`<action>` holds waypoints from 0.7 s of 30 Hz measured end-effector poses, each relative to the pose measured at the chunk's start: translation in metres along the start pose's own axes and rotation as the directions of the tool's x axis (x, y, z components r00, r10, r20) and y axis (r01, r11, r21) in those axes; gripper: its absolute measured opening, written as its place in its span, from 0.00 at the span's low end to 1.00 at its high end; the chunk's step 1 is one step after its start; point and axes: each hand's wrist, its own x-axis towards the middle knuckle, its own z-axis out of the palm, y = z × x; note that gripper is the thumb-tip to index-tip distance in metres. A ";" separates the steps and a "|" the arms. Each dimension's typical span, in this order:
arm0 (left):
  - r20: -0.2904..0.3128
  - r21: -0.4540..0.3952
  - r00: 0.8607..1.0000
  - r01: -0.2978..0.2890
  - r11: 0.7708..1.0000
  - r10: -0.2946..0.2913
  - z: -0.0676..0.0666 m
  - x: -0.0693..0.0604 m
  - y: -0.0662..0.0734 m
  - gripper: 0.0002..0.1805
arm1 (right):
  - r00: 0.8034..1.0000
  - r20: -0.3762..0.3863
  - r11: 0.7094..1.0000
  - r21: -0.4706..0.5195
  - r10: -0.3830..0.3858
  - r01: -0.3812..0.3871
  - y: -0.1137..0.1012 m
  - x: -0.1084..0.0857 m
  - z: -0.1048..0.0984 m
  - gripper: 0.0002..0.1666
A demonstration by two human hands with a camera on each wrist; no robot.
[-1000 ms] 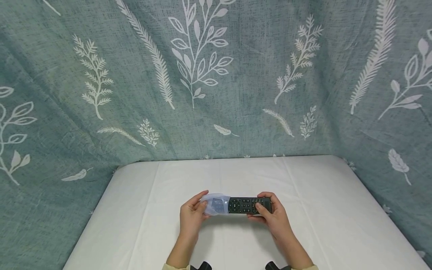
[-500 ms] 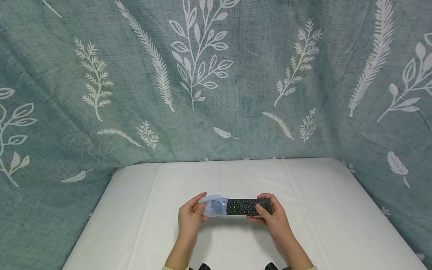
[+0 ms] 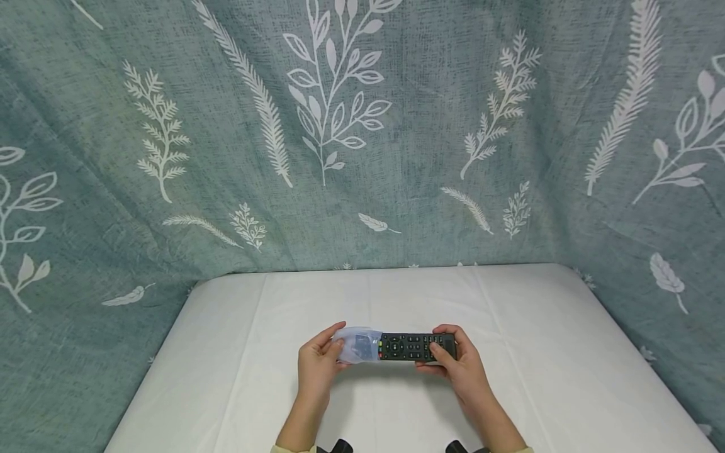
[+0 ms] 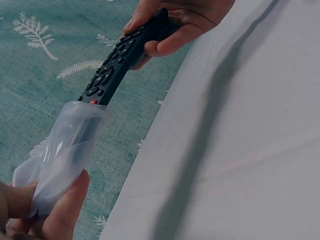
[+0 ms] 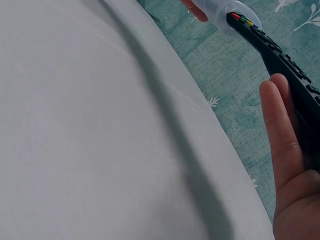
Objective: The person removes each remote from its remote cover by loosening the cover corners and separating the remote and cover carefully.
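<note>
A black remote control (image 3: 408, 346) is held level above the table, its left end inside a translucent plastic sleeve (image 3: 360, 346). My left hand (image 3: 317, 365) pinches the sleeve's far left end between thumb and fingers. Around the remote's right end, my right hand (image 3: 461, 362) has its thumb on the buttons and its fingers behind. In the left wrist view, the sleeve (image 4: 70, 145) looks creased and loose, and a red button shows at its mouth. Coloured buttons (image 5: 242, 19) appear at that mouth in the right wrist view. The covered end is only dimly visible.
A white cloth covers the table (image 3: 255, 390), with the hands' shadow on it. Behind and at both sides hangs a green curtain (image 3: 419, 126) with white leaf prints. Dark wrist-camera parts (image 3: 342, 446) show at the bottom edge.
My left hand and the sleeve have shifted slightly left along the remote. More of the remote shows, including its coloured buttons. My right hand has stayed almost still.
</note>
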 end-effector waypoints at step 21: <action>-0.031 0.026 1.000 0.001 1.000 0.000 0.000 0.001 -0.003 0.19 | 1.000 -0.008 1.000 -0.004 0.028 -0.028 0.003 0.000 -0.005 0.21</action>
